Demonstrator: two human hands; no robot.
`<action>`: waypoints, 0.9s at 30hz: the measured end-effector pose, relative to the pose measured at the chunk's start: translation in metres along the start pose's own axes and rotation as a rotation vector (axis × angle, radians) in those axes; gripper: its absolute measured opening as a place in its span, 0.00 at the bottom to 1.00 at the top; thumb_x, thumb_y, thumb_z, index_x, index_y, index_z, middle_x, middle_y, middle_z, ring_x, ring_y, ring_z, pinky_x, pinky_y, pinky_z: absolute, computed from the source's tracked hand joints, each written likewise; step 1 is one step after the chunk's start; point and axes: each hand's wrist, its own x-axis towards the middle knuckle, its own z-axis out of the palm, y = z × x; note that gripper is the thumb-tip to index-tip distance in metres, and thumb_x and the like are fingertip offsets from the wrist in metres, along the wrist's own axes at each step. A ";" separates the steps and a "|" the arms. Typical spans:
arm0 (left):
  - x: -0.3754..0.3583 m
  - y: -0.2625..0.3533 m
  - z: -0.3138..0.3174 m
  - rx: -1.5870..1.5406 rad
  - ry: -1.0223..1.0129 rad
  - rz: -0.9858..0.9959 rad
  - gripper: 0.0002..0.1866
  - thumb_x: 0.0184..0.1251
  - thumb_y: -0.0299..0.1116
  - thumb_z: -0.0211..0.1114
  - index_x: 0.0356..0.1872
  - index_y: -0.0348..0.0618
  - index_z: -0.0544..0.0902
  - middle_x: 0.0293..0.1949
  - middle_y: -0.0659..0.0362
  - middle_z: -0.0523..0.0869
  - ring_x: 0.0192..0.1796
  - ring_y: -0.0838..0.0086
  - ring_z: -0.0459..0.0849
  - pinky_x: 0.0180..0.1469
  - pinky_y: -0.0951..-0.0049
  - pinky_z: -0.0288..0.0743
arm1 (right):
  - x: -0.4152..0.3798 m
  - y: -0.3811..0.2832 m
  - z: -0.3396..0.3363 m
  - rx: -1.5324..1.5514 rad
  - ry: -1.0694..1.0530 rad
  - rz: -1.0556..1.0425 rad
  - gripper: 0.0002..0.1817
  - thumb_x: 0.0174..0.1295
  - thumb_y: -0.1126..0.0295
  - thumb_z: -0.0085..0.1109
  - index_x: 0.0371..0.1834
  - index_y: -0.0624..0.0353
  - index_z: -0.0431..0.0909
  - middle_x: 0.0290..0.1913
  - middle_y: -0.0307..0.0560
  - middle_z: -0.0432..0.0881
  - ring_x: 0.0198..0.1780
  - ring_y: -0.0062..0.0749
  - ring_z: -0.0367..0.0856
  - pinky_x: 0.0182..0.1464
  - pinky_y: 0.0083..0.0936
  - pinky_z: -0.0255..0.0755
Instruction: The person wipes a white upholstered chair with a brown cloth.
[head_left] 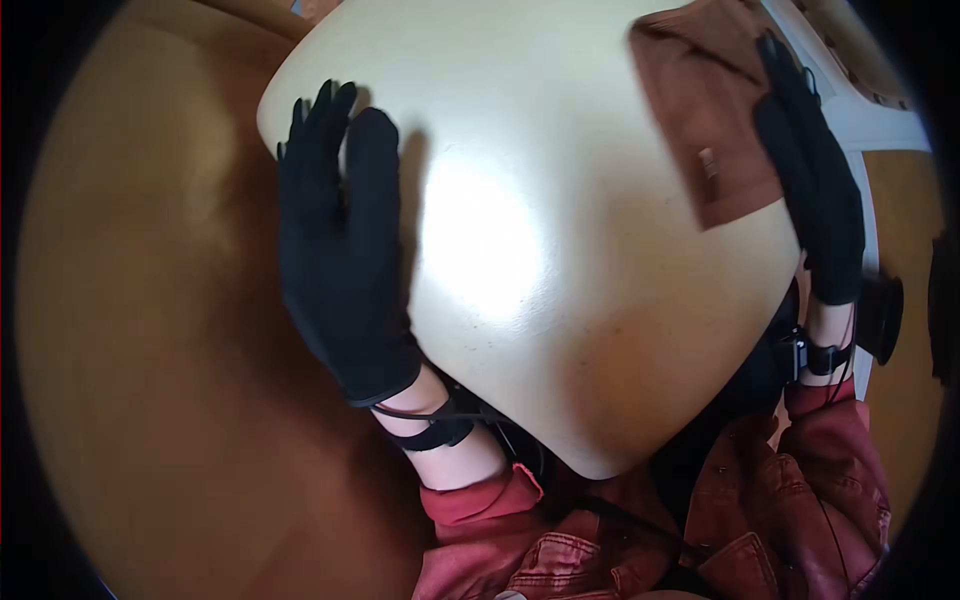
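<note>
Red jacket sleeves (pixel 800 500) frame a cream seat (pixel 540 230) held close below the camera. Left hand (pixel 345 255) lies flat on its left edge, grip wide; right hand (pixel 815 180) presses a brown cloth (pixel 700 130) against the right edge, fingers extended.

Cloth (pixel 700 110) blurred; top cut off.
</note>
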 end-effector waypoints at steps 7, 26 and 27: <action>0.003 0.002 0.004 -0.420 0.000 -0.340 0.20 0.80 0.36 0.70 0.67 0.40 0.87 0.68 0.54 0.89 0.77 0.61 0.81 0.78 0.64 0.72 | -0.041 -0.123 0.039 -0.356 -0.769 -0.692 0.34 0.76 0.61 0.60 0.84 0.56 0.71 0.84 0.51 0.71 0.87 0.47 0.64 0.88 0.52 0.55; 0.006 0.004 0.006 -0.316 0.003 -0.311 0.19 0.80 0.37 0.71 0.65 0.43 0.88 0.68 0.53 0.90 0.77 0.61 0.81 0.75 0.64 0.75 | -0.021 -0.061 0.037 -0.477 -0.120 -0.444 0.36 0.69 0.72 0.68 0.83 0.54 0.73 0.84 0.51 0.72 0.85 0.47 0.69 0.90 0.43 0.52; 0.004 -0.002 0.009 -0.296 0.008 -0.290 0.18 0.80 0.36 0.71 0.65 0.42 0.88 0.67 0.53 0.90 0.77 0.61 0.82 0.75 0.64 0.75 | -0.032 -0.078 0.053 -0.364 -0.280 -0.573 0.37 0.68 0.67 0.68 0.83 0.54 0.73 0.84 0.52 0.71 0.85 0.50 0.68 0.90 0.49 0.50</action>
